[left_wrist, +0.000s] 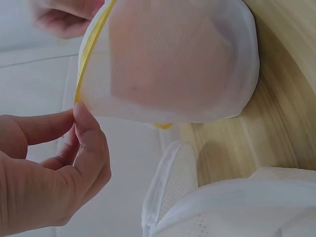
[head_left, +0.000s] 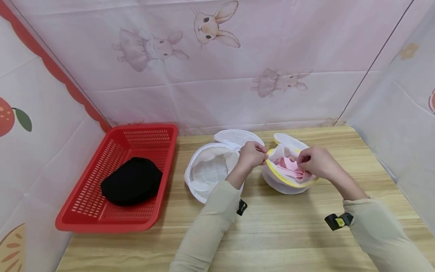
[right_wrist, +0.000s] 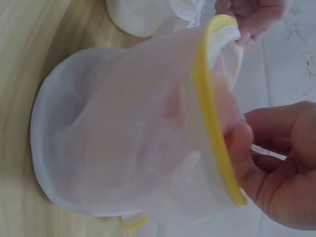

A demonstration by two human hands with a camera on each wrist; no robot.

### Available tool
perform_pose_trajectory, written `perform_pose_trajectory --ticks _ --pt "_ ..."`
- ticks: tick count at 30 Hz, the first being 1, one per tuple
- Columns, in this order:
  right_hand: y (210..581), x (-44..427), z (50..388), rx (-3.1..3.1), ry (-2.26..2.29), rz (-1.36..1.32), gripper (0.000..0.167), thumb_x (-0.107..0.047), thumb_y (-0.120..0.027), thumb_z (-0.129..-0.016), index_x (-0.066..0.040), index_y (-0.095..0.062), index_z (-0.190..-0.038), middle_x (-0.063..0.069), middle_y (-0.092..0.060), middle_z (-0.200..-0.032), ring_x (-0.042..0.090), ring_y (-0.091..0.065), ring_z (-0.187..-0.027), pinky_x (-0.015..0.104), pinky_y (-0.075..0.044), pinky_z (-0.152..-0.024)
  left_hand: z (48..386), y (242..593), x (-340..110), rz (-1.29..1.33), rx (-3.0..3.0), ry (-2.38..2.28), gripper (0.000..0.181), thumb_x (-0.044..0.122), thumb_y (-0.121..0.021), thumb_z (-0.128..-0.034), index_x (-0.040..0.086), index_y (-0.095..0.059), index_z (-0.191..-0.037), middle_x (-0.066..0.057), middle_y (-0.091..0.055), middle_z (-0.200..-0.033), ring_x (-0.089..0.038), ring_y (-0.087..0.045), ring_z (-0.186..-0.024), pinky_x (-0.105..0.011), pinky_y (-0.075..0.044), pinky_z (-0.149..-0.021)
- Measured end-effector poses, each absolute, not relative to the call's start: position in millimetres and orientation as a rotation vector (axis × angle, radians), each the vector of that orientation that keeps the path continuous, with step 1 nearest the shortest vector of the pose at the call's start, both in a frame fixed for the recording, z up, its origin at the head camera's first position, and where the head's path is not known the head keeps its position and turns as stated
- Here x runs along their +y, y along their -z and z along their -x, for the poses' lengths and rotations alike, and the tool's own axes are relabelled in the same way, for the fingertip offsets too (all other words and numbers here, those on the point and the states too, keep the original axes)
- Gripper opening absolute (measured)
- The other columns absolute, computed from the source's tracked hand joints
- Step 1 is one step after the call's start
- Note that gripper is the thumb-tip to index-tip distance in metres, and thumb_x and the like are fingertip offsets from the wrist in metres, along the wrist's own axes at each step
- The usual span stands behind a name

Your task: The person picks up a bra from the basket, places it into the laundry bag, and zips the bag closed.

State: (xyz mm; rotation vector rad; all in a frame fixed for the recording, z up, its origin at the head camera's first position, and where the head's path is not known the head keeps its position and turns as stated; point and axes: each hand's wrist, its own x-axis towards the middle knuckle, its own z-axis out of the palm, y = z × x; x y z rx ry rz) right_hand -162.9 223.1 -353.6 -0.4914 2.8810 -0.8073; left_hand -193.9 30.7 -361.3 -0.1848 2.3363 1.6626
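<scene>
A white mesh laundry bag with a yellow rim (head_left: pixel 279 180) stands upright on the table with its lid flipped back. Pink cloth (head_left: pixel 288 164) lies inside it and shows faintly through the mesh (left_wrist: pixel 168 64) in the left wrist view. At the bag's left edge, my left hand (head_left: pixel 252 154) pinches the yellow rim between thumb and fingertips. My right hand (head_left: pixel 317 162) reaches over the opening from the other side. Its thumb and finger pinch the pink cloth near the rim, as the right wrist view shows; a thin pale strip appears behind those fingers.
An all-white mesh bag (head_left: pixel 188 176), lid open, stands left of the yellow-rimmed one, partly behind my left forearm. Farther left is a red plastic basket (head_left: pixel 164 192) holding a black rounded cloth item (head_left: pixel 132 182). Rabbit-printed sheeting (head_left: pixel 217 98) closes off the table's back.
</scene>
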Motion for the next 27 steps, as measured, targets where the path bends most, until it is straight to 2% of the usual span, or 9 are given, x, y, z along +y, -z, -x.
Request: perform_pose_trajectory --ticks 8,11,16,21,24,27 --pt "359 222 162 2.699 0.919 0.539 0.008 -0.005 -0.070 -0.076 -0.003 -0.063 -0.078 -0.002 -0.055 -0.066 0.013 -0.050 -0.062 0.023 -0.042 -0.056 194 360 28 0.147 2.366 -1.650 0.008 -0.009 -0.066 -0.0743 -0.002 -0.062 -0.076 -0.002 -0.053 -0.064 -0.008 -0.053 -0.048 -0.018 -0.050 -0.049" --pt "353 224 160 2.684 0.924 0.562 0.010 -0.002 -0.070 -0.074 -0.003 -0.063 -0.082 -0.001 -0.055 -0.068 0.015 -0.049 -0.066 0.025 -0.042 -0.058 194 361 26 0.164 2.350 -1.677 0.008 -0.009 -0.065 -0.0746 -0.002 -0.062 -0.077 -0.003 -0.053 -0.065 -0.008 -0.053 -0.047 -0.018 -0.050 -0.049" --pt "353 222 158 2.618 0.915 0.653 0.011 0.003 -0.069 -0.072 -0.006 -0.063 -0.075 -0.001 -0.054 -0.066 0.014 -0.048 -0.064 0.024 -0.041 -0.056 194 361 25 0.197 2.280 -1.719 0.007 -0.010 -0.061 -0.0761 -0.003 -0.060 -0.078 -0.005 -0.051 -0.068 -0.009 -0.052 -0.045 -0.019 -0.050 -0.048" --pt "359 221 158 2.562 0.917 0.680 0.009 0.001 -0.068 -0.075 -0.007 -0.064 -0.075 -0.003 -0.054 -0.067 0.013 -0.048 -0.064 0.023 -0.041 -0.056 194 362 27 0.194 2.234 -1.727 0.007 -0.010 -0.059 -0.0776 -0.003 -0.058 -0.078 -0.006 -0.050 -0.070 -0.009 -0.051 -0.044 -0.019 -0.050 -0.046" --pt "355 226 159 2.586 0.991 0.657 0.006 0.000 -0.067 -0.076 -0.003 -0.065 -0.081 0.000 -0.058 -0.072 0.013 -0.053 -0.066 0.024 -0.045 -0.058 194 362 25 0.186 2.243 -1.723 0.006 -0.009 -0.059 -0.0785 -0.004 -0.059 -0.080 -0.006 -0.051 -0.070 -0.009 -0.051 -0.043 -0.019 -0.049 -0.046" --pt "348 235 163 2.599 1.122 0.575 0.011 0.002 -0.064 -0.080 0.005 -0.064 -0.090 0.007 -0.062 -0.077 0.014 -0.059 -0.067 0.025 -0.050 -0.061 194 363 21 0.177 2.251 -1.722 0.005 -0.009 -0.059 -0.0792 -0.004 -0.059 -0.082 -0.006 -0.050 -0.070 -0.009 -0.050 -0.044 -0.018 -0.048 -0.045"
